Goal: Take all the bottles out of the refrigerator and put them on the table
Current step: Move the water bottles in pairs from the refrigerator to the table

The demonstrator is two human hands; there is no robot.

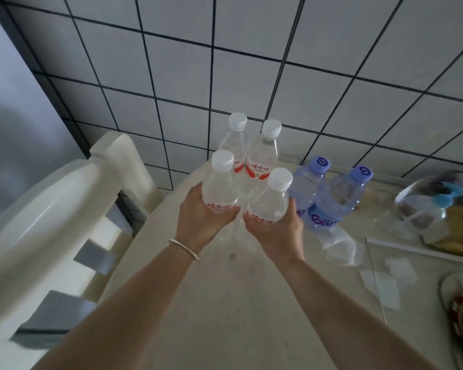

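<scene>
Left hand (198, 213) and right hand (275, 228) each wrapped round a clear white-capped bottle (219, 186) (271, 200) with red lettering, above the desk (225, 303); bottle bases hidden by fingers.

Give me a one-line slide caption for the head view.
Left hand and right hand each grip a white-capped bottle beside two more and two purple-capped bottles on the table.

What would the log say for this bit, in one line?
left hand: holds white-capped bottle | right hand: holds white-capped bottle | table: two more white-capped, two blue-capped bottles standing
</scene>
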